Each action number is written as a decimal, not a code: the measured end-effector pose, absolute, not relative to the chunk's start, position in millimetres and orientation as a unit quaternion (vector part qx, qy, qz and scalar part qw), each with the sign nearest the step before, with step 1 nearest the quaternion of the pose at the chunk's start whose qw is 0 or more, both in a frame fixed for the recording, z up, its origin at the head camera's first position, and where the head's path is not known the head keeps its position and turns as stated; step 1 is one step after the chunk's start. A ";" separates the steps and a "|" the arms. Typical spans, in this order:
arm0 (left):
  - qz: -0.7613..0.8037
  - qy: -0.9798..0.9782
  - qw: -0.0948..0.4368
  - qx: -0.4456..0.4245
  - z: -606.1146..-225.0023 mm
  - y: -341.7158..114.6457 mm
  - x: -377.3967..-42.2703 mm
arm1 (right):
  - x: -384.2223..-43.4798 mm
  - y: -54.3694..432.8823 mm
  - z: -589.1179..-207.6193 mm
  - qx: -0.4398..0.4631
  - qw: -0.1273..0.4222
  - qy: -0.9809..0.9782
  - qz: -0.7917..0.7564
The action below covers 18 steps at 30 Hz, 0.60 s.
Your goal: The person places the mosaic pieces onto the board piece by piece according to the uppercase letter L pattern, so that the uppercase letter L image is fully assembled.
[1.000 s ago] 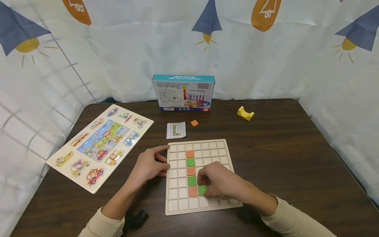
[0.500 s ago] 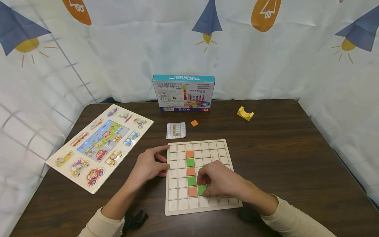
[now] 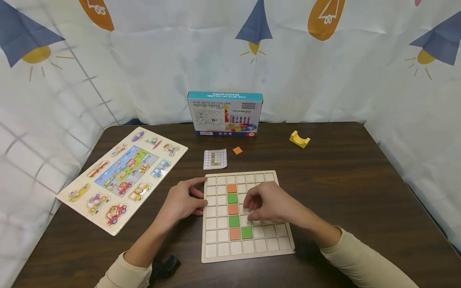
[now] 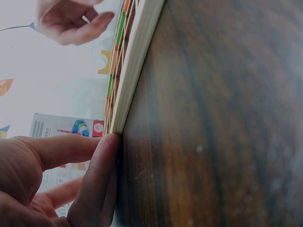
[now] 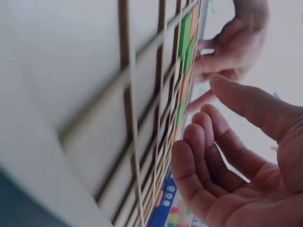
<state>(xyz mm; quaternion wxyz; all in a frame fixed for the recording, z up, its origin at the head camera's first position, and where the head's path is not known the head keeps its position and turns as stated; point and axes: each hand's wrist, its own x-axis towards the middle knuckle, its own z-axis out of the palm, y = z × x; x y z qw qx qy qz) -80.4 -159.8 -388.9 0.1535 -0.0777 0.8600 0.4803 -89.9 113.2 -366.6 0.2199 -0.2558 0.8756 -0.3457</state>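
A wooden grid board (image 3: 217,251) lies flat on the table. A column of orange and green square tiles sits in its cells, with a green tile (image 3: 246,232) to the right of the lowest orange tile (image 3: 235,233). My left hand (image 3: 183,202) rests at the board's left side, fingertips touching its edge (image 4: 135,71). Over the board's middle hovers my right hand (image 3: 271,203), its fingers loosely bent. In the right wrist view, nothing shows between the right hand's thumb and fingertips (image 5: 182,153).
Behind the board lie a small pattern card (image 3: 215,159) and a loose orange tile (image 3: 237,150). A toy box (image 3: 225,114) stands further back. At left is a vehicle puzzle (image 3: 122,180); a yellow curved block (image 3: 299,139) sits at back right.
My right hand has lifted off the green tile and moved up and away from it, leaving the tile in its cell. My left hand stays at the board's edge.
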 end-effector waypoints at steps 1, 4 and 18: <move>0.481 0.860 0.153 -0.078 -388.9 -159.8 -80.4 | -94.6 114.2 -365.9 -0.251 0.217 0.877 -0.348; 0.482 0.859 0.153 -0.079 -388.9 -159.7 -80.3 | -110.6 117.3 -361.9 -0.238 0.209 0.877 -0.361; 0.487 0.856 0.150 -0.082 -388.8 -158.5 -78.0 | -198.7 114.0 -363.9 -0.160 0.161 0.898 -0.378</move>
